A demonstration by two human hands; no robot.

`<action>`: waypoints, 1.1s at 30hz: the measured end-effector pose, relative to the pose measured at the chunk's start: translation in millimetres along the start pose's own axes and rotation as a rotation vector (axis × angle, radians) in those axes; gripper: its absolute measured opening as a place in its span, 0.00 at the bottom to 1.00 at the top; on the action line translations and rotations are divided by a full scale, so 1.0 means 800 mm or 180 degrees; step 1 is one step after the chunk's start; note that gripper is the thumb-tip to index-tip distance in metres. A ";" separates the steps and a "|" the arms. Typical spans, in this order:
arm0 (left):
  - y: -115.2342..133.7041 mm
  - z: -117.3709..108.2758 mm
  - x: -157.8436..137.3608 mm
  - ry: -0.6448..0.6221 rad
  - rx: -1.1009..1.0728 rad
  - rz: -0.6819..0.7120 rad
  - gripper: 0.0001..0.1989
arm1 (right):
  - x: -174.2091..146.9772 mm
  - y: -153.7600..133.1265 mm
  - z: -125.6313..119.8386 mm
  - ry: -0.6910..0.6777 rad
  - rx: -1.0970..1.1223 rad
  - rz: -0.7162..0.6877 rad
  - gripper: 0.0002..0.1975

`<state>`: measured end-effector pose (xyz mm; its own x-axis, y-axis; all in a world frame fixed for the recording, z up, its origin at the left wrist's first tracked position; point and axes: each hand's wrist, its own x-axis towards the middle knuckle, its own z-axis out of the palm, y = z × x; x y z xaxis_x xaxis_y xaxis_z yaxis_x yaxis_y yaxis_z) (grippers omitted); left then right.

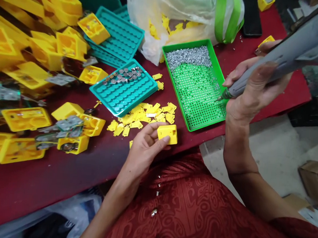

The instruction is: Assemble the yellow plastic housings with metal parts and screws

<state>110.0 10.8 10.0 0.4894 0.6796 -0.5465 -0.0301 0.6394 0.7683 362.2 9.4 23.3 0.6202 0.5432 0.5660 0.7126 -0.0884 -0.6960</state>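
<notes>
My left hand point(144, 143) grips a small yellow plastic case point(167, 133) between thumb and fingers, over the front edge of the table. Wrapped around a grey electric screwdriver point(272, 65), my right hand point(252, 85) tilts the tool down to the left. Its bit tip is over the green perforated tray point(195, 96), close to a few loose screws; whether it touches one I cannot tell. Many small silver screws point(189, 57) are heaped at the tray's far end. Near my left hand lies a pile of flat yellow plastic pieces point(145, 114).
A teal tray point(125, 90) holds several button cells point(124, 75). Yellow cases with circuit boards point(72, 124) crowd the left side of the red tablecloth point(91, 172). Behind stand more teal trays point(118, 34) and a clear plastic bag point(176, 12) with yellow parts. A black phone-like slab point(252, 20) lies far right.
</notes>
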 end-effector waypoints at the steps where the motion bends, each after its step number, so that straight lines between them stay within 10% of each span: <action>1: 0.000 0.001 0.000 0.0011 0.0000 -0.0003 0.27 | 0.000 -0.001 0.002 0.0004 0.0183 -0.0082 0.51; 11: 0.003 0.001 0.001 0.0123 -0.0142 -0.0082 0.29 | -0.003 -0.007 0.007 0.0042 0.0937 0.0276 0.27; 33: 0.010 -0.003 -0.003 0.0189 -0.0080 -0.0010 0.27 | -0.007 -0.004 0.009 0.0205 0.0178 -0.0027 0.39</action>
<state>106.3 15.4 16.6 0.4368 0.6974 -0.5682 -0.0509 0.6498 0.7584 354.3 12.4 19.0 0.6352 0.4886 0.5981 0.6997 -0.0362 -0.7136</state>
